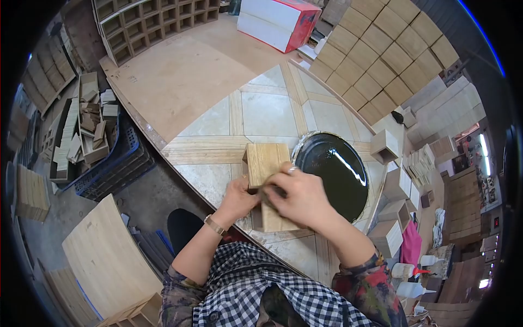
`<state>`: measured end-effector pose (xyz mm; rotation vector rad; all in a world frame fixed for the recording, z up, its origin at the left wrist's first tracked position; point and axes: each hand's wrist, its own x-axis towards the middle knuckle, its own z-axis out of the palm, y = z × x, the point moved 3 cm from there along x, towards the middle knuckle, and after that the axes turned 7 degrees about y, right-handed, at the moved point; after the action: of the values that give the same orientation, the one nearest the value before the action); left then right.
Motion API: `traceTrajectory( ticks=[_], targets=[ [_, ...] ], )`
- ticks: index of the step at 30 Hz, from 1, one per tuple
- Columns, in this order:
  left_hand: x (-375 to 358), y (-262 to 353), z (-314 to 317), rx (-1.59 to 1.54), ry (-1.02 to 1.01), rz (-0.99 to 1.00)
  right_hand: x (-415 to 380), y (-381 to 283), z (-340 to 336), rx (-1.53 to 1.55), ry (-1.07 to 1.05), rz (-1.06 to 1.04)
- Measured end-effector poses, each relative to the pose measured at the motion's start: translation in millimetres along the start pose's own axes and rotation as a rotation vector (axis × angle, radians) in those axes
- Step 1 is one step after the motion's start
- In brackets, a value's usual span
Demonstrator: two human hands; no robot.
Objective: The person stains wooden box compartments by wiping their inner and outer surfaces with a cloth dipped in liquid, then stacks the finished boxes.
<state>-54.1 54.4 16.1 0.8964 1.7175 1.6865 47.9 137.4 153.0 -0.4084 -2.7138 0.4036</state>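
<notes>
step looks like rubbing the wooden box, just left of the basin; left hand has its grip closed on the box, right hand curls against it, contents can't tell; next move probably calls for steady bracing.

The wooden box is honey-tan, streaked with darker grain. Beside it, the round pan is black inside with a whitish, smeared rim, and its liquid is a dark olive-black with white glints. The bench has a pattern of grey-white marbled squares divided by yellowish wood-grain bands; the board on the far left is plain pinkish brown. The far carton is white with a red end. A checked black-and-white apron meets a dark right sleeve blotched red and green. On the right lies a magenta cloth; at left, a crate is dark blue.
</notes>
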Motion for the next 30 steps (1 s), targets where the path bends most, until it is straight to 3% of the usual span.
traceTrajectory(
  ticks=[1,3,10,11,14,18,21,24,27,30],
  targets=[
    [-1,0,1,-0.135,0.016,-0.076,-5,8,-5,-0.009,0.032,0.048],
    [1,-1,0,-0.008,0.018,-0.022,-9,20,-8,0.006,0.067,0.107],
    [0,4,1,0.072,0.018,-0.001,-4,-2,7,0.082,0.191,0.013],
    [-2,4,1,-0.012,0.002,0.029,-6,-11,8,0.090,0.157,-0.027],
    [-3,-16,4,-0.476,-0.058,-0.195,-23,-39,15,0.170,0.071,-0.202],
    [-3,21,0,0.083,0.009,0.042,-54,-39,-3,0.314,-0.069,-0.226],
    [-2,15,1,0.053,0.027,0.093,-41,1,-15,0.143,0.188,-0.134],
    [-3,11,2,0.002,-0.005,0.009,-5,45,6,0.076,0.403,0.009],
    [-2,10,1,0.049,-0.009,-0.050,42,44,27,-0.021,0.430,-0.015],
    [-1,4,2,0.069,0.006,-0.005,70,34,42,0.089,0.382,-0.036]
  ],
)
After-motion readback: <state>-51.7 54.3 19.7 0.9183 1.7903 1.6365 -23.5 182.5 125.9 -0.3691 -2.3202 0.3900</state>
